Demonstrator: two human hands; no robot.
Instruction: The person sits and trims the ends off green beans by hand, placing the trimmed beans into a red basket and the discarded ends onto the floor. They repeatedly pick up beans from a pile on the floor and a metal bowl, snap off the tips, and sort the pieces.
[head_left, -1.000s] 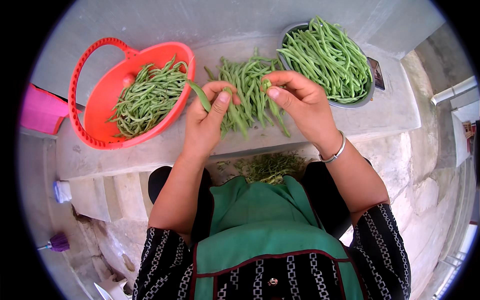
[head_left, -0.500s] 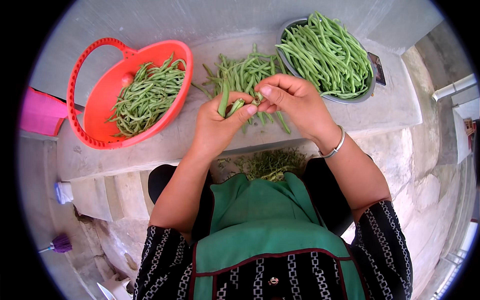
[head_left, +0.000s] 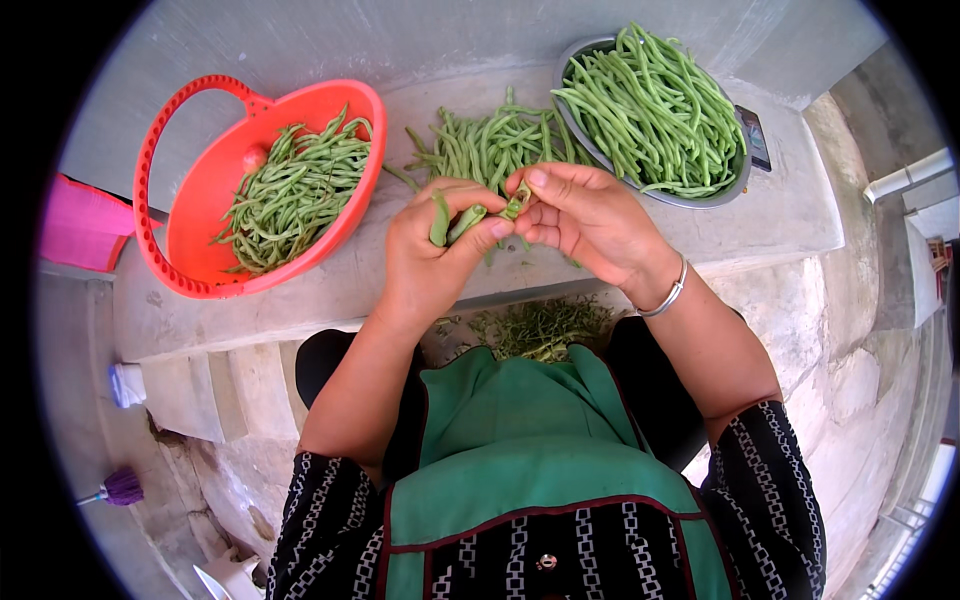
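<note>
My left hand is closed round a few pieces of green bean, their ends poking out between thumb and fingers. Thumb and forefinger of my right hand pinch a short, split-looking bean piece where the two hands meet; its other end is at my left fingertips. Beyond my hands a loose pile of green beans lies on the concrete ledge. To the left, a red plastic basket holds thinner, duller beans and a small round reddish thing. At right a metal bowl is heaped with long green beans.
A dark flat object lies beside the bowl on the ledge. Bean scraps are piled on the floor between my knees. A pink sheet-like thing stands at far left, and a purple brush head lower down.
My right hand has turned and opened somewhat, its lower fingers moving apart. More of the bean piece between the hands now shows. My left hand has shifted only slightly.
</note>
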